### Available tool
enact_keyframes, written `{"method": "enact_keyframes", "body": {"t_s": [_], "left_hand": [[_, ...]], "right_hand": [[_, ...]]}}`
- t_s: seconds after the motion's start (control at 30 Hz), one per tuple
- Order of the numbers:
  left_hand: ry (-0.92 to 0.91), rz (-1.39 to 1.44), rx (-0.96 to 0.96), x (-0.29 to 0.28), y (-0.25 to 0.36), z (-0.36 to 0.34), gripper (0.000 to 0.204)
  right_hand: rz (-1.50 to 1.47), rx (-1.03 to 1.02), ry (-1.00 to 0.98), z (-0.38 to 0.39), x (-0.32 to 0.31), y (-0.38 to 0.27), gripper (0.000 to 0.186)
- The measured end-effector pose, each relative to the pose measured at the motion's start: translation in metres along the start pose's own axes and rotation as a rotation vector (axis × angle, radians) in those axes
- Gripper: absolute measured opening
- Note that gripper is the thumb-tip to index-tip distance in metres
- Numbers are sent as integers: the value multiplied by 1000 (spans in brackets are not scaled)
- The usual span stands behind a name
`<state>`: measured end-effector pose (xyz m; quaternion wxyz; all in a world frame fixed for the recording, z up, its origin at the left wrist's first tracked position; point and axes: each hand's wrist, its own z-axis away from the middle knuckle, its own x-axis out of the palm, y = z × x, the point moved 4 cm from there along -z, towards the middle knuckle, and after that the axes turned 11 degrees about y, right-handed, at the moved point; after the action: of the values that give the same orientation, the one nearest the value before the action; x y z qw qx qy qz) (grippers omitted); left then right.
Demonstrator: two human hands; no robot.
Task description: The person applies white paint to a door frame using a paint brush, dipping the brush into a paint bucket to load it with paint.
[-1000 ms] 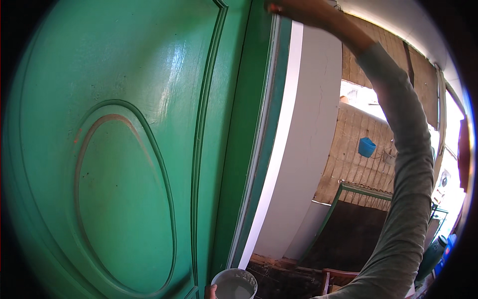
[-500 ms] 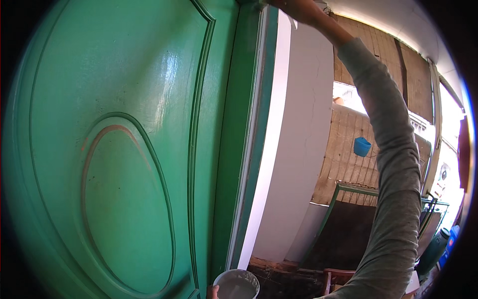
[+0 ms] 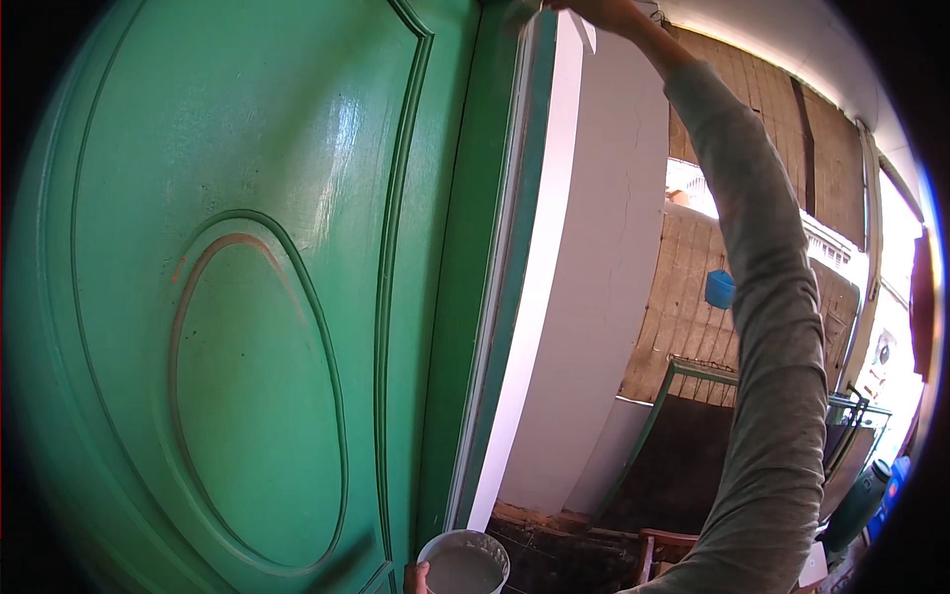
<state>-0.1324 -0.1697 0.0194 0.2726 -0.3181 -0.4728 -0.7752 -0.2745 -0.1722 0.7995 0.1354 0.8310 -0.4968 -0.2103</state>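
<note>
At the lower edge my left hand (image 3: pixel 417 578) grips the rim of a small pale bucket (image 3: pixel 507 566), thumb showing. Greyish liquid (image 3: pixel 465 571) lies inside it. My right arm, in a grey sleeve, reaches up to the top edge. There my right hand (image 3: pixel 600 12) is closed on what looks like a paintbrush (image 3: pixel 519 14), partly cut off and blurred. Its tip is against or close to the upper part of the green door frame (image 3: pixel 473 198). Left of this stands a green panelled door (image 3: pixel 257 396) with a raised oval moulding, partly worn to a pinkish tone.
A white strip (image 3: pixel 534 287) edges the frame, beside a cracked grey wall (image 3: pixel 604 238). Farther right, a blue container (image 3: pixel 719 289) hangs on wooden boards. Below are a green-framed dark panel (image 3: pixel 663 465), a reddish wooden piece (image 3: pixel 661 543) and a dark green barrel (image 3: pixel 857 505).
My right hand and the brush have shifted slightly left, with the forearm following. The bucket appears a little higher and farther left; the whole view has also shifted slightly.
</note>
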Motion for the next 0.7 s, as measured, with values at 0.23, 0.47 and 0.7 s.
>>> {"method": "enact_keyframes", "body": {"t_s": [0.23,0.47,0.7], "left_hand": [[-7,24,17,2,2,-2,45],[54,74,-19,-12,-18,25,43],[31,-76,-3,-52,-47,17,47]], "right_hand": [[451,-339,175,1,12,8,17],[389,-583,-121,170,53,-74,22],[-213,277,-135,308,-23,-168,13]]}}
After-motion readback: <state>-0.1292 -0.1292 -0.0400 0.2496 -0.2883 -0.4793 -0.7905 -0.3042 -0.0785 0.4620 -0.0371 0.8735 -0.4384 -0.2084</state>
